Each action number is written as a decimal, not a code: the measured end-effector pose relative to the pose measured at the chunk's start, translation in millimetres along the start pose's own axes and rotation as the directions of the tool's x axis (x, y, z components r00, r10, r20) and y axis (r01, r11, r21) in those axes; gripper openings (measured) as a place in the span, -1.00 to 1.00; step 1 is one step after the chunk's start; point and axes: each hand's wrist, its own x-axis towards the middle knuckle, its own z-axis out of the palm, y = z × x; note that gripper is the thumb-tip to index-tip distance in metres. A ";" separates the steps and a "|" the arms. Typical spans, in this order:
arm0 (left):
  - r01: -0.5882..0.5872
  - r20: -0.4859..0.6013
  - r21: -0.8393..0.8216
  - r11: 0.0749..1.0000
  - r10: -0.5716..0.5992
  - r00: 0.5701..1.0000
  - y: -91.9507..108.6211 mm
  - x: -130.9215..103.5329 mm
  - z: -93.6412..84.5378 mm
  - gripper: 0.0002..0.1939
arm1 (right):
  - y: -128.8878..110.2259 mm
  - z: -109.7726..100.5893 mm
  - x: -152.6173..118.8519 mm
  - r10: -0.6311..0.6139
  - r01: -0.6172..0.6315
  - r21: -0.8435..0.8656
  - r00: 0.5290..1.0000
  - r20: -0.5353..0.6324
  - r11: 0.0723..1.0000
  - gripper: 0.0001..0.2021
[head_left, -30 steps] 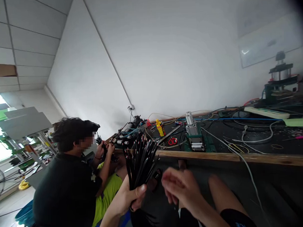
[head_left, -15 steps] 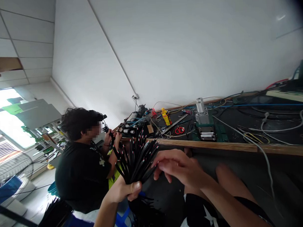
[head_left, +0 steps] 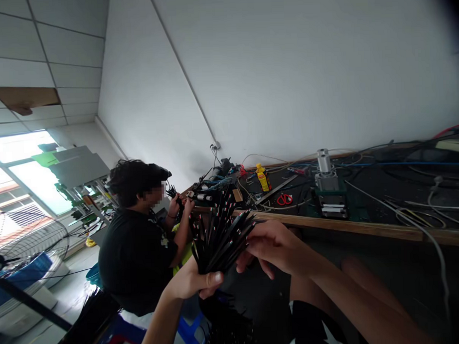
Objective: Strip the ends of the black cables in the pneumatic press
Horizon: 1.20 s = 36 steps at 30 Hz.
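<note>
Now the right hand (head_left: pixel 277 248) is up against the right-hand edge of the bundle of black cables (head_left: pixel 220 237), where a second ago it hung well apart from it. Its thumb and fingers are curled at the outer strands, near their pale and reddish tips; whether they pinch a strand or merely brush it, I cannot tell. The left hand (head_left: pixel 197 281) keeps its grip closed around the lower part of the bundle, thumb across the front, so the strands fan upward and outward from it. The change seems to mean that both hands now work on the one bundle: the left steadies it, the right is among the loose ends, presumably sorting or separating them.

The bundle is held in the air, in front of the near wooden edge of the counter (head_left: pixel 367 229). Beyond it on the counter stand a yellow bottle (head_left: pixel 263 178) and a metal device (head_left: pixel 328 188). To the left, a co-worker (head_left: pixel 134 260) also handles dark strands.
</note>
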 end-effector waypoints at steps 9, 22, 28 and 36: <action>0.038 0.066 -0.004 0.999 -0.037 0.997 -14.9 -8.0 -9.2 -0.24 | -5.1 13.6 10.1 -0.229 0.210 -0.254 0.972 -0.047 0.944 -0.81; 0.047 0.177 -0.034 0.998 -0.040 0.983 -40.2 -12.0 -22.1 -0.19 | 5.9 13.4 6.5 -0.338 0.309 -0.469 0.941 0.023 0.827 -0.94; 0.061 0.195 -0.060 0.996 -0.048 0.980 -47.0 -12.6 -20.9 -0.23 | 6.1 15.4 4.9 -0.414 0.396 -0.488 0.907 0.076 0.778 -0.88; 0.104 0.282 -0.099 0.990 -0.072 0.957 -44.2 -11.1 -21.7 -0.19 | -6.5 12.7 -6.9 -0.292 0.328 -0.609 0.943 0.162 0.722 -0.78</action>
